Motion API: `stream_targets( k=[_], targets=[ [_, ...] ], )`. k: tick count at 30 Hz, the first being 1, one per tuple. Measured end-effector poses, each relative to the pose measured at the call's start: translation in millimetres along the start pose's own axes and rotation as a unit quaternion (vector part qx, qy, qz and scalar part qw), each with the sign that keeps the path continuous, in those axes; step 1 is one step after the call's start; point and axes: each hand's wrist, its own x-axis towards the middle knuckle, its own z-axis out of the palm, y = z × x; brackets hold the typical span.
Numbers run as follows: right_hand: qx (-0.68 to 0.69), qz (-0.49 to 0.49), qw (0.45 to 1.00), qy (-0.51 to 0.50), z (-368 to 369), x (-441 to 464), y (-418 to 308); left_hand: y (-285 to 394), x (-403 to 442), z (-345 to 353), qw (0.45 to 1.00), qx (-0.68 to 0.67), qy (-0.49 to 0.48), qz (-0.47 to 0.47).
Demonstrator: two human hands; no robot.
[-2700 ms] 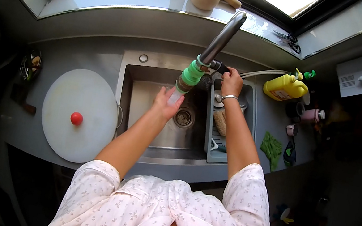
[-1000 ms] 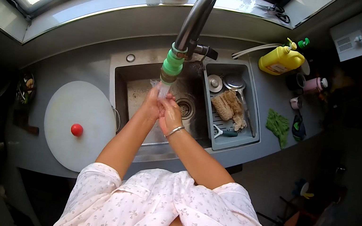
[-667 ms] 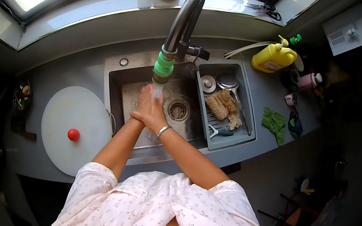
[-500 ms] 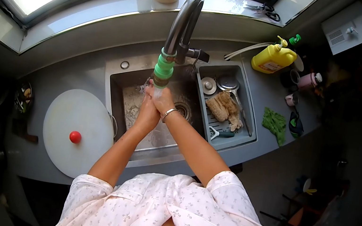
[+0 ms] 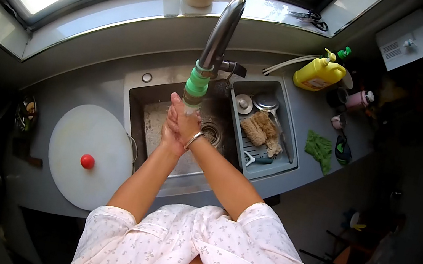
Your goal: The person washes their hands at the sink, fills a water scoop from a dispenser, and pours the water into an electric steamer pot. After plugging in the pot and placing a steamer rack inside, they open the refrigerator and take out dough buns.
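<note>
My left hand (image 5: 170,135) and my right hand (image 5: 188,122) are clasped together over the sink (image 5: 136,111), fingers wrapped round each other and some of them hidden. A metal bracelet (image 5: 193,140) circles my right wrist. Right above them hangs the green nozzle (image 5: 197,82) of the chrome faucet (image 5: 225,25), its end close to my right hand. Water shows at the nozzle's mouth, over the back of my hand. The drain (image 5: 212,133) lies lower in the basin, just right of my hands.
A grey basket (image 5: 234,136) at the sink's right holds brown loofah pieces (image 5: 261,129) and a peeler (image 5: 258,159). Left lies a round white board (image 5: 77,132) with a red knob (image 5: 87,161). A yellow pump bottle (image 5: 317,74) and green cloth (image 5: 319,148) sit at the right.
My hands have come together into a tighter clasp, with fingers now showing at the left side. The splash seen at the left of the hands is gone. The view has shifted slightly.
</note>
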Motion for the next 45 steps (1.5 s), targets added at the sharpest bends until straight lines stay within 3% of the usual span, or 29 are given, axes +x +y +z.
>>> stream_targets(
  k=[1,2,3,5,7,9,11,14,17,20,23,25,26,28,30,31,32,33,34,35,36,37,38,39,40,41,42,43,45],
  targets=[
    [-0.125,-0.003,0.99,0.07,2.1,-2.9,-7.2,-3.6,4.0,3.2,1.0,-0.002,-0.003,-0.002],
    [-0.408,-0.053,0.898,0.156,-5.8,-5.4,-4.3,-9.0,8.5,6.8,0.999,-0.024,0.024,-0.01],
    [-0.65,-0.095,0.719,0.229,-12.9,-8.5,-0.9,-12.5,10.6,9.2,0.998,-0.045,0.051,-0.019],
    [-0.828,-0.127,0.469,0.278,-29.2,-9.3,-7.0,-15.3,15.7,4.3,0.998,-0.033,0.057,-0.005],
    [-0.847,-0.246,0.464,0.089,-59.4,-14.5,-33.4,-15.9,19.1,-2.7,0.997,-0.009,0.072,0.027],
    [-0.833,-0.072,0.544,0.069,-64.4,-35.8,-62.2,2.7,5.8,-12.2,0.99,0.026,0.139,-0.02],
    [-0.7,-0.203,0.671,0.134,-112.2,-20.1,-69.1,14.8,-6.3,-14.8,0.964,0.167,0.205,0.001],
    [-0.492,-0.223,0.778,0.321,-117.1,-3.3,-105.1,28.3,-19.8,-32.7,0.95,0.22,0.22,0.01],
    [-0.358,-0.263,0.857,0.262,-128.0,27.8,-133.0,32.3,-30.1,-43.6,0.945,0.237,0.223,0.016],
    [-0.467,-0.233,0.818,0.242,-110.0,34.4,-134.7,30.1,-38.1,-51.4,0.943,0.25,0.217,0.017],
    [-0.47,-0.243,0.827,0.188,-80.8,1.8,-119.2,24.0,-44.2,-52.6,0.932,0.308,0.188,0.001],
    [-0.611,-0.244,0.735,0.161,-70.0,-31.6,-118.4,20.7,-51.1,-21.8,0.863,0.473,0.177,-0.028],
    [-0.593,-0.209,0.768,0.125,-74.7,-39.1,-109.5,21.0,-53.6,-13.5,0.847,0.506,0.157,-0.037],
    [-0.325,-0.053,0.944,-0.022,-60.1,-70.1,-98.9,29.0,-59.8,-0.2,0.901,0.425,0.052,-0.066],
    [-0.035,0.085,0.986,-0.136,-47.2,-110.4,-91.7,30.9,-63.1,4.2,0.962,0.262,-0.038,-0.062],
    [-0.338,0.07,0.931,-0.121,-62.1,-107.6,-63.7,29.5,-67.5,18.9,0.935,0.344,-0.033,-0.074],
    [-0.61,0.057,0.785,-0.092,-77.8,-105.9,-37.1,28.4,-71.3,28.8,0.826,0.552,0.045,-0.109],
    [-0.837,0.048,0.536,-0.102,-74.5,-127.3,-31.1,30.2,-58.0,-7.7,0.644,0.758,0.002,-0.1],
    [-0.969,0.04,0.224,-0.098,-69.1,-146.4,-32.8,33.2,-58.1,-20.2,0.39,0.916,-0.027,-0.087],
    [-0.97,0.039,0.224,-0.087,-71.5,-154.4,-33.8,31.6,-63.7,-28.2,0.307,0.951,-0.018,-0.044],
    [-0.886,0.044,0.456,-0.074,-75.7,-161.9,-35.8,32.6,-60.8,-51.6,0.348,0.934,-0.043,0.059],
    [-0.747,0.043,0.661,-0.058,-80.8,-170.6,-39.2,33.7,-55.1,-64.0,0.345,0.935,-0.051,0.062],
    [-0.745,0.04,0.664,-0.05,-83.0,-182.9,-45.3,32.7,-51.3,-69.3,0.489,0.872,0.007,0.031],
    [-0.798,0.023,0.602,-0.026,-85.4,-197.0,-51.1,28.0,-49.6,-76.4,0.619,0.783,0.065,-0.002],
    [-0.847,0.006,0.532,-0.001,-86.9,-212.6,-60.0,16.8,-53.7,-70.5,0.516,0.846,0.0,0.133],
    [-0.889,-0.011,0.457,0.025,-90.5,-229.2,-69.4,4.4,-57.2,-55.1,0.461,0.874,-0.004,0.152],
    [-0.942,-0.049,0.331,0.037,-98.6,-249.1,-78.8,-10.6,-61.0,-40.3,0.469,0.875,0.015,0.121],
    [-0.943,-0.054,0.325,0.048,-115.2,-262.9,-78.8,-25.6,-60.3,-29.8,0.478,0.873,0.035,0.093],
    [-0.769,-0.069,0.635,0.036,-155.7,-291.2,-75.5,-51.6,-55.8,-40.1,0.386,0.9,-0.012,0.2]
  ],
)
